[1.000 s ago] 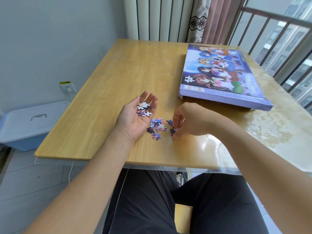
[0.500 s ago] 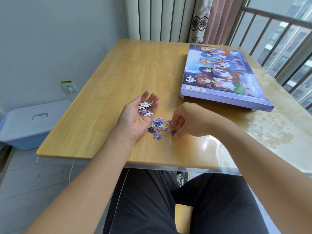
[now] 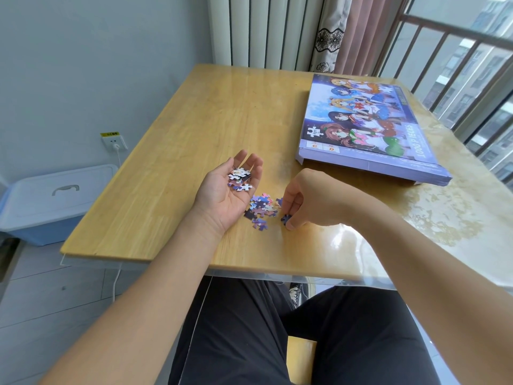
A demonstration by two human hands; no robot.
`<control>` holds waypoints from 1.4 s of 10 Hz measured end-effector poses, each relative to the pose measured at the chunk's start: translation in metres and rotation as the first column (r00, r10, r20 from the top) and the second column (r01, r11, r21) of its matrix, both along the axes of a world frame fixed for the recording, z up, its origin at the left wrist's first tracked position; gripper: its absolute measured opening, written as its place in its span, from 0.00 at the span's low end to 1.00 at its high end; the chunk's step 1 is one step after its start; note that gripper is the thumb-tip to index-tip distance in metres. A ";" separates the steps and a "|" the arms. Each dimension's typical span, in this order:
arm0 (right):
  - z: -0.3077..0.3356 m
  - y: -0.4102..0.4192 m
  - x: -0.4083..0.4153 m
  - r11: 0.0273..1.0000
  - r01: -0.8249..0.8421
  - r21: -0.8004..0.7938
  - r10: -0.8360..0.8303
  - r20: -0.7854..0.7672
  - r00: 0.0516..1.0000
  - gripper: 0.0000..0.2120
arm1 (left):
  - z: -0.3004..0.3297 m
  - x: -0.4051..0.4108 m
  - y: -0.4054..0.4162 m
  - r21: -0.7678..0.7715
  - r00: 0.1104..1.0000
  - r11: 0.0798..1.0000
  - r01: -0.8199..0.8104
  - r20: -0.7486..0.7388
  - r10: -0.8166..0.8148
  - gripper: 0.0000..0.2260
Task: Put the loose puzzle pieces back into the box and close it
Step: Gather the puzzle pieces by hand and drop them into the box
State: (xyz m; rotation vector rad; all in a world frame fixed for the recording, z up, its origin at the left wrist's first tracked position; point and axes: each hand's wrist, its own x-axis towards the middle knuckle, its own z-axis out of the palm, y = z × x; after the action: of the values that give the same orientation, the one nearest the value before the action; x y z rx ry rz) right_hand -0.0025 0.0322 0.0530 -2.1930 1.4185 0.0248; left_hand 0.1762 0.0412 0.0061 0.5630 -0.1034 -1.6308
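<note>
A small heap of loose puzzle pieces (image 3: pixel 261 208) lies on the wooden table (image 3: pixel 194 134) near its front edge. My left hand (image 3: pixel 230 190) rests palm up just left of the heap, cupping several pieces (image 3: pixel 240 179) on its fingers. My right hand (image 3: pixel 308 201) is just right of the heap, thumb and fingers pinched on one dark blue piece (image 3: pixel 286 218) at the table surface. The flat purple puzzle box (image 3: pixel 369 129), printed with cartoon figures, lies closed-looking at the back right, its near left flap slightly lifted.
A blue storage bin with a white lid (image 3: pixel 52 201) stands on the floor to the left, below a wall socket (image 3: pixel 113 141). A radiator (image 3: pixel 263 29) and curtain are behind the table. A railing and window (image 3: pixel 458 73) run along the right. My legs are under the table edge.
My right hand has kept working at the right side of the heap and now pinches a dark piece slightly nearer me. The left hand stays still with its pieces.
</note>
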 end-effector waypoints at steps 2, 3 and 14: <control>0.001 0.003 0.000 1.000 0.019 -0.001 -0.019 0.022 1.000 0.12 | 0.000 0.000 0.000 -0.001 1.000 1.000 -0.001 0.002 0.001 0.13; 0.001 0.003 0.000 1.000 0.010 0.002 -0.010 0.024 1.000 0.11 | 0.000 0.000 0.000 -0.002 1.000 1.000 0.000 0.004 0.000 0.13; 0.010 -0.017 0.020 0.988 -0.116 -0.104 0.103 -0.124 0.987 0.07 | -0.001 0.002 -0.003 0.018 1.000 1.000 -0.024 -0.009 0.025 0.13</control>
State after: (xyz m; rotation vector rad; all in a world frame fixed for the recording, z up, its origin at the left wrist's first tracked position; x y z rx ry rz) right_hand 0.0178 0.0147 0.0629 -2.3950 1.3907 0.1198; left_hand 0.1781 0.0382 0.0055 0.5690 -0.0747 -1.6118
